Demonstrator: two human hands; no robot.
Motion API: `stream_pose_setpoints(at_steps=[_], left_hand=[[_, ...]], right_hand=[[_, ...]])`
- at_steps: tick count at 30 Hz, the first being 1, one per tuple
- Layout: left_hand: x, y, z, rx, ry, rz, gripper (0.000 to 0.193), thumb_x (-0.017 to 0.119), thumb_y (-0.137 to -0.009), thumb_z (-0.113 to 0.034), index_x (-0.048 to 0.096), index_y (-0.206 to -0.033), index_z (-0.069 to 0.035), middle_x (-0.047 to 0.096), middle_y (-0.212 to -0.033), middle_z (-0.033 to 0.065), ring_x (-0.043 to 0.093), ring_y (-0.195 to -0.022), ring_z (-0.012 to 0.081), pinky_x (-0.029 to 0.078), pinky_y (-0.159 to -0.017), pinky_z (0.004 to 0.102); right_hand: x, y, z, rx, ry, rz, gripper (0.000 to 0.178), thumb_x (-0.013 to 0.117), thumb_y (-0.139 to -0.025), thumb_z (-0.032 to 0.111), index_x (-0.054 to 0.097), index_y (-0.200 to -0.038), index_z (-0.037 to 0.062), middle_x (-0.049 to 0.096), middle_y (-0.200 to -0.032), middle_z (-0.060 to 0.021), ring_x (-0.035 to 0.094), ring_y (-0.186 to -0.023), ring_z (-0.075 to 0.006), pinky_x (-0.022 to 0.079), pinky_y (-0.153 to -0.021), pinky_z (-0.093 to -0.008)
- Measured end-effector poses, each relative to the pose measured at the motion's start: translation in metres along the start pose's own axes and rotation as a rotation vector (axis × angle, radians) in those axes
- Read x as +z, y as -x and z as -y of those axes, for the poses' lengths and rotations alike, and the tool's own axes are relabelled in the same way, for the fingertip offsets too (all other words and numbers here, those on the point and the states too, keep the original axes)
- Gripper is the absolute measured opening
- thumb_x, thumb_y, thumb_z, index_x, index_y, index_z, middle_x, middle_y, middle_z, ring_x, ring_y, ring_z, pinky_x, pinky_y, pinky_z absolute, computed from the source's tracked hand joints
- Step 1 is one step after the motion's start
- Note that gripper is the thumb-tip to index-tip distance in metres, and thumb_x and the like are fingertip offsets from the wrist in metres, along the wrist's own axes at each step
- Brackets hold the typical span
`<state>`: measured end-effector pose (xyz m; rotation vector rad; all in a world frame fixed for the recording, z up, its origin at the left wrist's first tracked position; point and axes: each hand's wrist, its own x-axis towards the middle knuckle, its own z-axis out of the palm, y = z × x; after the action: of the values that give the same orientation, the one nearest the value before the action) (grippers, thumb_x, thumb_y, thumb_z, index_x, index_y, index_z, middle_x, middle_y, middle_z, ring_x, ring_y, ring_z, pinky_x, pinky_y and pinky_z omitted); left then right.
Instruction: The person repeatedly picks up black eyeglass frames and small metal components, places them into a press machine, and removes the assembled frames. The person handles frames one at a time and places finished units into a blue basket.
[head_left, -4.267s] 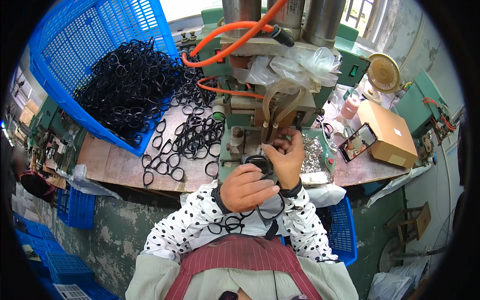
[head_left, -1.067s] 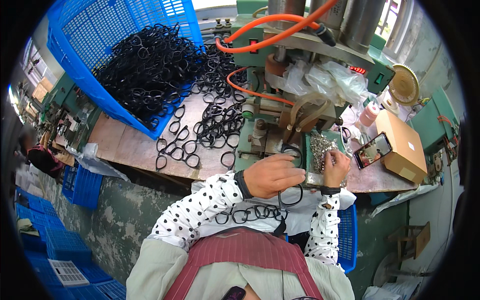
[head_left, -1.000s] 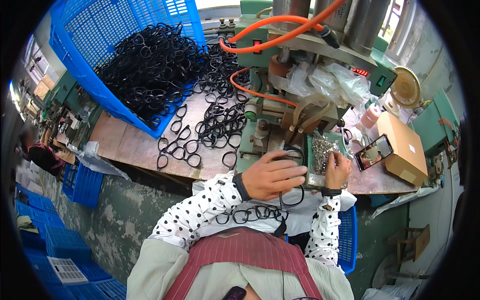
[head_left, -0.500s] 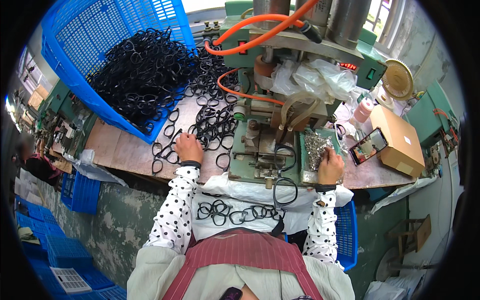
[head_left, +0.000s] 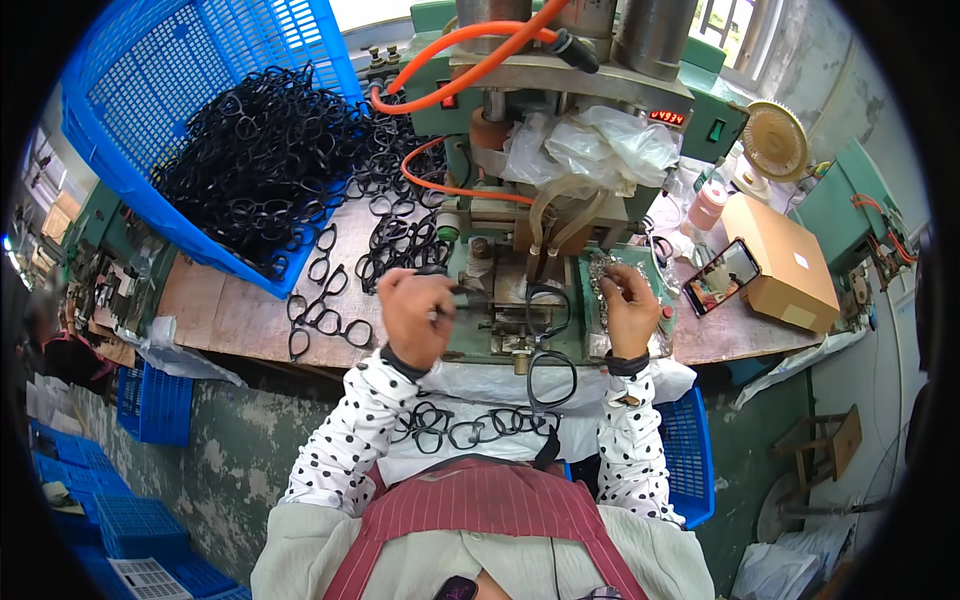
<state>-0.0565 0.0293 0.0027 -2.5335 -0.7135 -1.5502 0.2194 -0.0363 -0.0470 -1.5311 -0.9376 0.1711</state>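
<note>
My left hand is closed on a black eyeglass frame, raised to the left of the press bed; most of the frame is hidden or blurred. My right hand has its fingers drawn together at the shallow tray of small silvery metal parts; whatever the fingertips hold is too small to make out. Between my hands, another black eyeglass frame hangs from the metal fixture of the green press, one rim below the other.
A tilted blue crate full of black eyeglass frames stands at the left, more frames spilling beside it. Several frames lie on white cloth by my lap. A propped phone, a cardboard box and a fan stand right.
My left hand has lifted off the loose frames and moved right toward the press, with an eyeglass frame in it. My right hand has shifted slightly at the parts tray. The whole view has shifted somewhat.
</note>
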Motion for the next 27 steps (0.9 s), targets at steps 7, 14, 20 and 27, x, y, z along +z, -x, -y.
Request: stream_pose_setpoints(at_steps=[7, 14, 20, 27], left_hand=[[0.027, -0.016, -0.046, 0.320, 0.256, 0.092, 0.037, 0.070, -0.077, -0.016, 0.063, -0.113, -0.007, 0.066, -0.104, 0.0046, 0.063, -0.090, 0.0216, 0.047, -0.089, 0.0401], [0.035, -0.006, -0.049, 0.392, 0.282, 0.117, 0.037, 0.067, -0.077, -0.017, 0.063, -0.112, -0.005, 0.064, -0.099, 0.0063, 0.060, -0.084, 0.0232, 0.049, -0.085, 0.0408], [0.004, -0.025, -0.048, 0.354, 0.293, 0.187, 0.028, 0.066, -0.080, -0.014, 0.062, -0.105, -0.002, 0.064, -0.094, 0.0076, 0.060, -0.080, 0.0245, 0.048, -0.079, 0.0382], [0.002, -0.059, -0.028, -0.349, 0.561, -0.145, 0.029, 0.056, -0.077, 0.003, 0.058, -0.105, -0.002, 0.064, -0.098, 0.0103, 0.060, -0.084, 0.0294, 0.048, -0.077, 0.0376]], right_hand=[[0.006, 0.018, 0.075, -0.115, -0.249, 0.238, 0.016, 0.069, -0.077, 0.000, 0.073, -0.093, -0.0003, 0.072, -0.086, -0.0115, 0.065, -0.078, -0.0190, 0.050, -0.073, -0.0284], [0.029, 0.021, 0.094, 0.010, -0.191, 0.236, 0.026, 0.070, -0.076, 0.002, 0.062, -0.101, -0.0022, 0.070, -0.084, -0.0143, 0.067, -0.077, -0.0208, 0.051, -0.067, -0.0300], [0.046, 0.025, 0.082, -0.011, -0.381, 0.178, 0.035, 0.068, -0.078, -0.006, 0.048, -0.107, -0.0054, 0.067, -0.084, -0.0137, 0.066, -0.076, -0.0152, 0.052, -0.066, -0.0259], [0.063, 0.033, 0.068, -0.105, -0.472, -0.008, 0.036, 0.068, -0.078, -0.009, 0.049, -0.108, -0.0055, 0.067, -0.083, -0.0136, 0.067, -0.076, -0.0151, 0.052, -0.068, -0.0252]])
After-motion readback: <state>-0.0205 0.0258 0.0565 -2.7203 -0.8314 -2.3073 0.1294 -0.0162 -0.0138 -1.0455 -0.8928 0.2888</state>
